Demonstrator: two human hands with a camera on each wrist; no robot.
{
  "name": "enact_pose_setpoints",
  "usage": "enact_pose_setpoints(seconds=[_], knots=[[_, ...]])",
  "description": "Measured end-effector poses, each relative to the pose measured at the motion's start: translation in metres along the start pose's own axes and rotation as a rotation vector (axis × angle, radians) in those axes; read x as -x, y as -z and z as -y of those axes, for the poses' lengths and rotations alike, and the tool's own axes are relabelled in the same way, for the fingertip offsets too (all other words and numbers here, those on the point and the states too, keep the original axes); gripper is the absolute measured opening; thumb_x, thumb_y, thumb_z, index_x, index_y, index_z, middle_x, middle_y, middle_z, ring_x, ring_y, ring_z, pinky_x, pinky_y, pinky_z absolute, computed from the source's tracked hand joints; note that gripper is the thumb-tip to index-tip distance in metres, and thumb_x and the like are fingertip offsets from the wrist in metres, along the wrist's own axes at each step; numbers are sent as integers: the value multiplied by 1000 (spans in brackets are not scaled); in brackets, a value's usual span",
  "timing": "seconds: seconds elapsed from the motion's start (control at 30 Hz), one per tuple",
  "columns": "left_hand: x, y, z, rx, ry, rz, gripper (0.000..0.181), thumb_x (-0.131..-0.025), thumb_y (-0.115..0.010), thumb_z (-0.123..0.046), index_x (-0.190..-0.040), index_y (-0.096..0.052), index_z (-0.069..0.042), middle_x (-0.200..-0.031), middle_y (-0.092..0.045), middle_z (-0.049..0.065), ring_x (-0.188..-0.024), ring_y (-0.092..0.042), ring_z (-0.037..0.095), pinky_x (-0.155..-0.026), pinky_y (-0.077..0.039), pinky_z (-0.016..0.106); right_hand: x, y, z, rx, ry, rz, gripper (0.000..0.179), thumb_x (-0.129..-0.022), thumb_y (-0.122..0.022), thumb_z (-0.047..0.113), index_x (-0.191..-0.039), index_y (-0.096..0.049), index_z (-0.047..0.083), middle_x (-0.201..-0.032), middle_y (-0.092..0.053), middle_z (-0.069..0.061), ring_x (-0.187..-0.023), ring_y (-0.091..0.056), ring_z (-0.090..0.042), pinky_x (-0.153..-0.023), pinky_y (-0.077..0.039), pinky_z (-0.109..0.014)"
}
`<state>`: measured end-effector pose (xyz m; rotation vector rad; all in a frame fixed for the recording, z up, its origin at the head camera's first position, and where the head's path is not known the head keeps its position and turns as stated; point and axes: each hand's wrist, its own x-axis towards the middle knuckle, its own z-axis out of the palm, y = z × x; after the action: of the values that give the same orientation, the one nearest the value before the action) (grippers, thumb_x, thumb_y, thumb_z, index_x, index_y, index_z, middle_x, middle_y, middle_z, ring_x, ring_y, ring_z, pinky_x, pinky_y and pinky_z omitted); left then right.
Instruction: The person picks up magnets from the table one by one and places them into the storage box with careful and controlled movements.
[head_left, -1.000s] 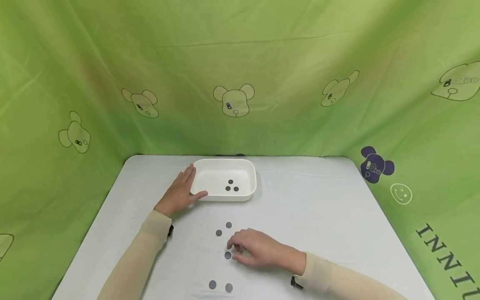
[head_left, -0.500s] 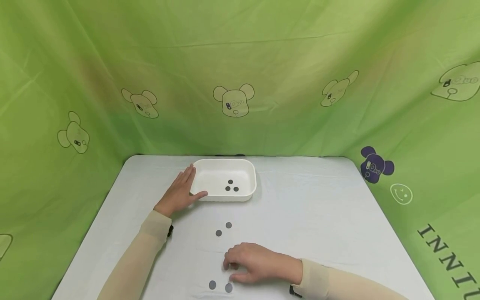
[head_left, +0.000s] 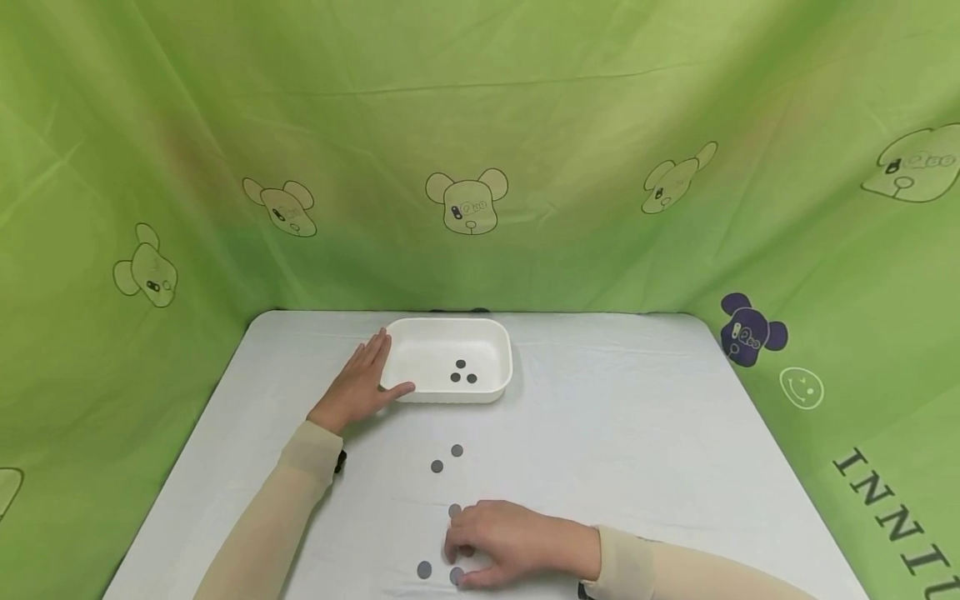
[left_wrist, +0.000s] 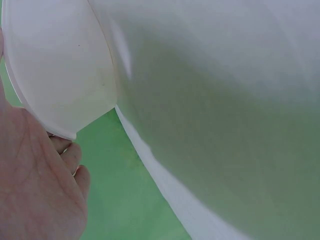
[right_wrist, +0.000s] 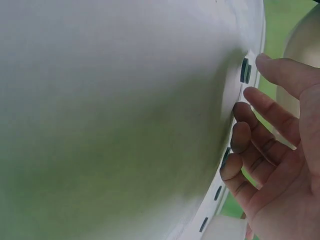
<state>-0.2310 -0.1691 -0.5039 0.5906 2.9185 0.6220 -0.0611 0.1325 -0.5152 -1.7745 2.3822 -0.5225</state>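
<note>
A white rectangular box (head_left: 450, 397) stands near the back edge of the table, with 3 dark round discs (head_left: 461, 364) inside. My left hand (head_left: 356, 387) rests against its left end, fingers straight along the side and thumb on the front rim. In the left wrist view the palm (left_wrist: 40, 185) lies beside the box wall (left_wrist: 65, 70). Towards the table's front, my right hand (head_left: 510, 537) holds nothing, fingers loosely bent and thumb apart. Its thumb tip overlaps a grey disc (head_left: 456, 575); another disc (head_left: 424, 570) lies just left. A disc (head_left: 454, 509) shows behind its knuckles.
Two more grey discs, one nearer the box (head_left: 457, 451) and one slightly left (head_left: 437, 467), lie between box and right hand. Green printed cloth (head_left: 472, 100) walls in the back and sides of the white-covered table (head_left: 637, 417).
My right hand has moved towards the front of the table, from the middle disc to the front pair. The middle disc, hidden half a second ago, shows again. The left hand and box stay put.
</note>
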Motion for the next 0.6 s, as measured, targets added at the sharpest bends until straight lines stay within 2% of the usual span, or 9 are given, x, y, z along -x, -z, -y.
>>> enact_pose_setpoints(seconds=[0.2, 0.47, 0.6], knots=[[0, -1, 1, -3, 0, 5, 113, -101, -56, -73, -171, -6, 1, -181, 2, 13, -167, -4, 31, -136, -3, 44, -1, -2, 2, 45, 27, 4, 16, -95, -81, 36, -105, -73, 25, -91, -61, 16, -81, -46, 8, -81, -37, -2], [-1, -1, 2, -11, 1, 15, 113, -101, -53, -75, -171, -5, -1, -181, 3, 12, -167, -3, 29, -136, -1, 42, 0, -3, 4, 65, 9, 18, 15, -97, -80, 36, -106, -73, 27, -95, -63, 19, -84, -48, 8, -84, -38, -3], [-1, -1, 2, -7, -7, 7, 114, -101, -55, -74, -170, -6, 1, -180, 2, 14, -167, -4, 31, -136, -2, 44, -1, -2, 5, 57, 4, 25, 15, -97, -81, 35, -107, -74, 26, -95, -63, 18, -84, -48, 8, -84, -38, -3]])
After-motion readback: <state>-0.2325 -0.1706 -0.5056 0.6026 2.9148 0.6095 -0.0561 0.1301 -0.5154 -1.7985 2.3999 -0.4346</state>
